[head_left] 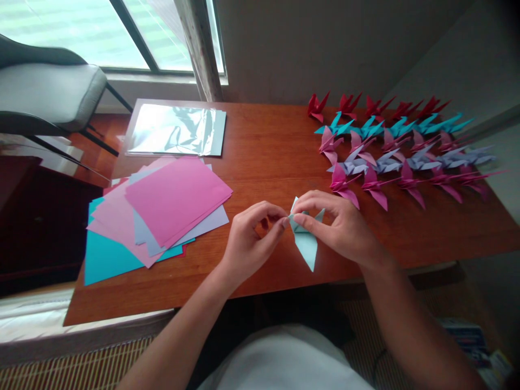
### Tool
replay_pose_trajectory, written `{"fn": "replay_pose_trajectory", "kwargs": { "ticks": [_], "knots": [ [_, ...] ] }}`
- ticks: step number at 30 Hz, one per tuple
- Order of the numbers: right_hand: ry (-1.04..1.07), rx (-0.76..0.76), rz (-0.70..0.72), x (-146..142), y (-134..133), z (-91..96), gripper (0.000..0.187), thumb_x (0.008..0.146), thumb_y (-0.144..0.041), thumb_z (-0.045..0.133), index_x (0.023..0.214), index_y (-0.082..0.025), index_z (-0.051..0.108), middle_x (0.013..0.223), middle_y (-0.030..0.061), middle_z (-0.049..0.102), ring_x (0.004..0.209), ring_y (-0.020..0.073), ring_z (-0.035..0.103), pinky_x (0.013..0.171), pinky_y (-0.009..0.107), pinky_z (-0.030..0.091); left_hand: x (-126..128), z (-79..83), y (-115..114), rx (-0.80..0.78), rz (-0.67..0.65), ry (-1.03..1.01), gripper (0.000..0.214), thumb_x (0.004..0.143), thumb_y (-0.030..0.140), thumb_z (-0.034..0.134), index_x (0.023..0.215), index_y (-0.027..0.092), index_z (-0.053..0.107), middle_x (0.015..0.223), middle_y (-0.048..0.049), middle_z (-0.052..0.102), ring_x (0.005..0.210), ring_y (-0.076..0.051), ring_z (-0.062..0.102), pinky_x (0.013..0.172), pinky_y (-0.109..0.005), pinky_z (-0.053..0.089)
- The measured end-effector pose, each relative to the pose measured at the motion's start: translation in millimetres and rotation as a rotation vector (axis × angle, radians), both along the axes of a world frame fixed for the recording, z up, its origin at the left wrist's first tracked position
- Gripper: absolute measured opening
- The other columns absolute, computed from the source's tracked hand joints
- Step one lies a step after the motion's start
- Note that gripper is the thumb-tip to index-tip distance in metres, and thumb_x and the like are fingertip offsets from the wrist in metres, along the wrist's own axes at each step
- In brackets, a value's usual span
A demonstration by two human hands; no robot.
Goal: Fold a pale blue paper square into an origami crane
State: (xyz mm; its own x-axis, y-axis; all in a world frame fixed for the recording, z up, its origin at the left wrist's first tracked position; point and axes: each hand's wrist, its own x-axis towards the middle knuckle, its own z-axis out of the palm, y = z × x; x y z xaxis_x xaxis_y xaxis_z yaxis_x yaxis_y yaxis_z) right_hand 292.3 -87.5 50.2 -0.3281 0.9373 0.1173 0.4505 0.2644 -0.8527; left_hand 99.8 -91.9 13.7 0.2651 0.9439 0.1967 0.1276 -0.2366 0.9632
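A pale mint-green paper crane [306, 246] is between my two hands, above the front middle of the table. My left hand [258, 233] pinches its small left tip between thumb and forefinger. My right hand [335, 222] grips the crane's body from the right, thumb in front and fingers behind. One wing points down toward me, and another pointed end shows above my right thumb. The fingers cover part of the folded body.
Rows of folded cranes stand at the right: red [315, 107], turquoise [341, 127], light pink [329, 143], lavender [349, 164] and magenta [343, 184]. Loose coloured sheets [179, 197] overlap at the left. Behind them lies a clear-wrapped paper pack [174, 130] on the wooden table [264, 151].
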Motion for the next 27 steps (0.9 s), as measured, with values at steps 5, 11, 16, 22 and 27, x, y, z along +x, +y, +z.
{"fn": "replay_pose_trajectory", "kwargs": {
  "ticks": [5, 11, 16, 22, 27],
  "knots": [
    [-0.069, 0.06, -0.025, 3.9, 0.0, 1.5, 0.006, 0.09, -0.022, 0.067, 0.085, -0.025, 0.066, 0.09, 0.0018, 0.072, 0.088, 0.0203, 0.065, 0.082, 0.036, 0.051, -0.3, 1.5, -0.2, -0.015, 0.014, -0.005, 0.012, 0.091, 0.025, 0.066, 0.081, 0.018, 0.066, 0.078, -0.0021, 0.067, 0.071, -0.013, 0.058, 0.064, -0.026, 0.045],
    [-0.078, 0.09, -0.02, 1.5, -2.6, 0.0, 0.008, 0.091, -0.022, 0.065, 0.085, -0.026, 0.064, 0.089, 0.0014, 0.071, 0.087, 0.0201, 0.065, 0.081, 0.036, 0.051, -0.5, 1.1, -0.5, -0.005, 0.011, 0.004, 0.016, 0.092, 0.028, 0.066, 0.08, 0.018, 0.065, 0.076, -0.0023, 0.066, 0.07, -0.013, 0.058, 0.063, -0.025, 0.046],
    [-0.081, 0.111, -0.025, 0.0, -2.9, -0.1, 0.01, 0.09, -0.02, 0.065, 0.082, -0.025, 0.063, 0.088, 0.0015, 0.071, 0.086, 0.0194, 0.065, 0.08, 0.035, 0.051, -0.6, 0.4, -0.2, -0.003, -0.001, -0.008, 0.012, 0.091, 0.027, 0.067, 0.082, 0.018, 0.066, 0.079, -0.0022, 0.067, 0.072, -0.013, 0.059, 0.065, -0.025, 0.046],
    [-0.075, 0.109, -0.006, 0.2, -3.2, 0.4, 0.01, 0.089, -0.019, 0.065, 0.081, -0.025, 0.064, 0.087, 0.0013, 0.071, 0.085, 0.019, 0.065, 0.078, 0.034, 0.05, -0.2, 0.0, -0.1, -0.039, 0.0, -0.068, 0.01, 0.088, 0.027, 0.072, 0.084, 0.018, 0.069, 0.078, -0.0018, 0.068, 0.07, -0.012, 0.059, 0.064, -0.025, 0.047],
    [-0.061, 0.093, -0.001, -0.5, -4.3, -0.9, 0.009, 0.089, -0.02, 0.066, 0.082, -0.025, 0.064, 0.088, 0.0013, 0.071, 0.086, 0.0191, 0.065, 0.079, 0.035, 0.051, -4.0, -3.6, 0.2, -0.134, -0.016, -0.116, 0.015, 0.086, 0.031, 0.075, 0.08, 0.018, 0.072, 0.074, -0.0023, 0.069, 0.066, -0.013, 0.058, 0.062, -0.026, 0.047]
  ]
}}
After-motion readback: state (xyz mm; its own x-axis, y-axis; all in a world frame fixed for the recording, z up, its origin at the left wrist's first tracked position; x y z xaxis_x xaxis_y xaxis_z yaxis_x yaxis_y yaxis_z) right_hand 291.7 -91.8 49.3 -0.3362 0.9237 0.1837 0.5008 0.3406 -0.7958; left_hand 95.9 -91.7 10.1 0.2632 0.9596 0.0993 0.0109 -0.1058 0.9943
